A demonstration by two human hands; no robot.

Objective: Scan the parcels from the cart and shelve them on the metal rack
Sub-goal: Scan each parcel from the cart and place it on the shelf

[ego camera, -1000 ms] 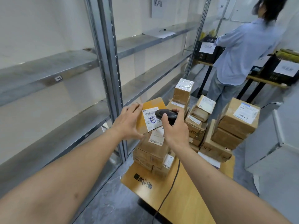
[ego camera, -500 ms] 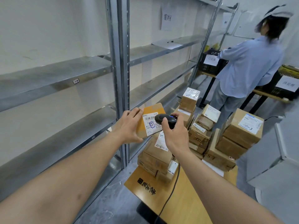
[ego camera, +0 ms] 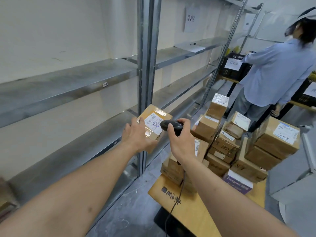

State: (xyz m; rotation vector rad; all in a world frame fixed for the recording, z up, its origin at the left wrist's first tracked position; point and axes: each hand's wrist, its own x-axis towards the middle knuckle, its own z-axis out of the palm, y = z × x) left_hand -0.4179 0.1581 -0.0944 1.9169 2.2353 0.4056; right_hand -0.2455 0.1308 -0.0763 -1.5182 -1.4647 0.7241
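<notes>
My left hand (ego camera: pixel 138 136) grips a small brown parcel (ego camera: pixel 154 119) with a white shipping label, held in the air beside the grey upright of the metal rack (ego camera: pixel 147 69). My right hand (ego camera: pixel 181 141) holds a black corded barcode scanner (ego camera: pixel 171 126), its head right at the parcel's label. Below and to the right, several taped cardboard parcels (ego camera: pixel 222 142) are piled on the wooden cart (ego camera: pixel 193 207). The rack's shelf boards (ego camera: pixel 68 82) near me hold no parcels.
A person in a light blue shirt (ego camera: pixel 277 72) stands at the back right, facing a black crate (ego camera: pixel 234 67) with a white sign. A sheet of paper (ego camera: pixel 191 47) lies on an upper shelf. A grey cabinet (ego camera: pixel 306 168) borders the cart's right.
My left hand has tilted the parcel flatter and carried it left toward the rack. The scanner stays at the label. My view has turned left and up.
</notes>
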